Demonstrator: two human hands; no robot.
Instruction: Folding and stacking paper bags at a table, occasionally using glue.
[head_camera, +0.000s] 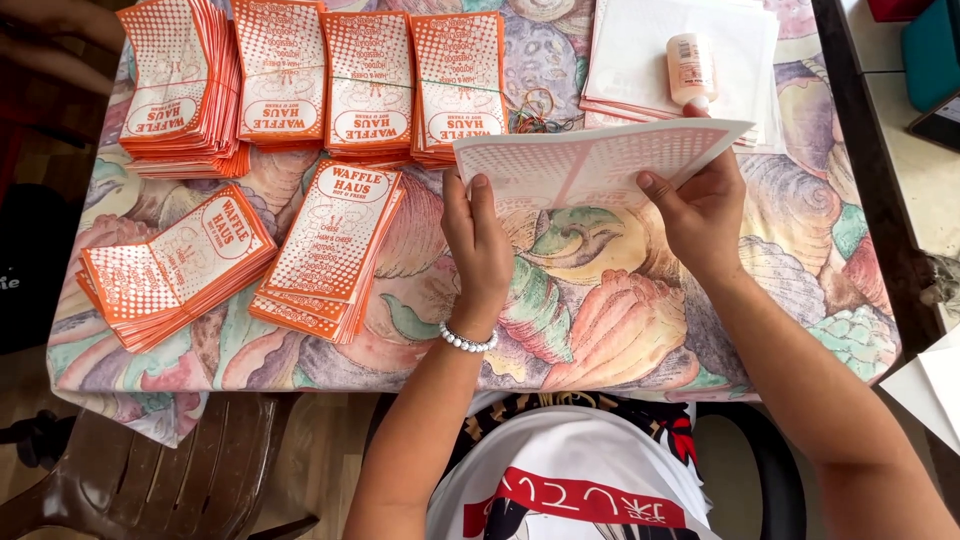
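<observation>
Both my hands hold one flat paper sheet (600, 160) with an orange dotted print, lifted above the table. My left hand (478, 245) grips its left lower edge, thumb on top. My right hand (700, 205) grips its right lower edge. A bead bracelet (467, 341) circles my left wrist. Behind the sheet lies a stack of unfolded white sheets (650, 50) with a small glue bottle (691, 68) lying on it.
Several stacks of folded orange-and-white paper bags (330, 245) lie on the left half of the table, which has a shell-patterned cloth (600, 310). Loose rubber bands (535, 110) lie near the stacks. A brown plastic chair (170, 470) stands at lower left. Another person's hand (45, 40) shows at top left.
</observation>
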